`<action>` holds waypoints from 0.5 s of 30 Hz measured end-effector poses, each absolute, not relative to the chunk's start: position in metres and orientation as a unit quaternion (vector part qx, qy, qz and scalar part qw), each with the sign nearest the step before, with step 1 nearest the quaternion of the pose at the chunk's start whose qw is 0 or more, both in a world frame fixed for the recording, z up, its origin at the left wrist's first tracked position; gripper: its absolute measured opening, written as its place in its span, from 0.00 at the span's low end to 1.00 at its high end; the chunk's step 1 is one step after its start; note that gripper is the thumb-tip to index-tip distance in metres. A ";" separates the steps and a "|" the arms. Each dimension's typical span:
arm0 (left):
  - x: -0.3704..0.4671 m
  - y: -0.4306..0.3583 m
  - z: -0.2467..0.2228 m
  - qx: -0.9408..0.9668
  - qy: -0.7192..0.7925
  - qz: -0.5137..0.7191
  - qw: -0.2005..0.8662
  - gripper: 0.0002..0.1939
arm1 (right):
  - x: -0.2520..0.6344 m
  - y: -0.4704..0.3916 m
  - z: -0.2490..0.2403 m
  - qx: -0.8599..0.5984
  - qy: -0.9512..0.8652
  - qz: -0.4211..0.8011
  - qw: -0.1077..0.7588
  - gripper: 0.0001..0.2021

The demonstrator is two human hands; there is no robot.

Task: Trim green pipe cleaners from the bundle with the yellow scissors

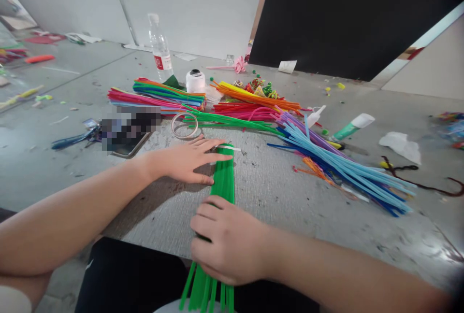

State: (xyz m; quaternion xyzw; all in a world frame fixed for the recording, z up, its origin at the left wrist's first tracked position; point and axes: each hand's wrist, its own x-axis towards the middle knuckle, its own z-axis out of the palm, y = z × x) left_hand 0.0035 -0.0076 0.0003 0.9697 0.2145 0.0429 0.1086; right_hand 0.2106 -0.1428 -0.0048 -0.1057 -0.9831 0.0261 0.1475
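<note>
A flat row of green pipe cleaners [224, 177] lies lengthwise on the grey table [268, 182], its near ends hanging over the front edge. My left hand [188, 161] rests flat with its fingers stretched across the far end of the row, next to a strip of white tape [228, 148]. My right hand [226, 240] presses down on the near part of the row with curled fingers. A roll of clear tape [184, 125] lies just beyond my left hand.
Piles of pipe cleaners lie behind: pink and mixed [159, 94], orange and red [253, 100], blue and purple [340, 158]. A water bottle [160, 49], a white spool [195, 81], glue bottles [353, 125], pliers [72, 139] and a phone [128, 144] are around.
</note>
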 end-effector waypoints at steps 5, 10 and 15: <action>0.014 -0.018 0.000 0.970 0.229 0.018 0.073 0.30 | 0.206 -0.155 -0.007 -0.037 -0.980 0.107 0.165 0.17; 0.043 -0.039 -0.003 0.969 0.236 0.053 0.054 0.35 | 0.201 -0.167 -0.010 0.026 -0.975 0.156 0.157 0.08; 0.057 -0.050 -0.008 0.975 0.209 0.052 0.062 0.39 | 0.215 -0.133 0.004 -0.082 -0.948 0.111 0.285 0.13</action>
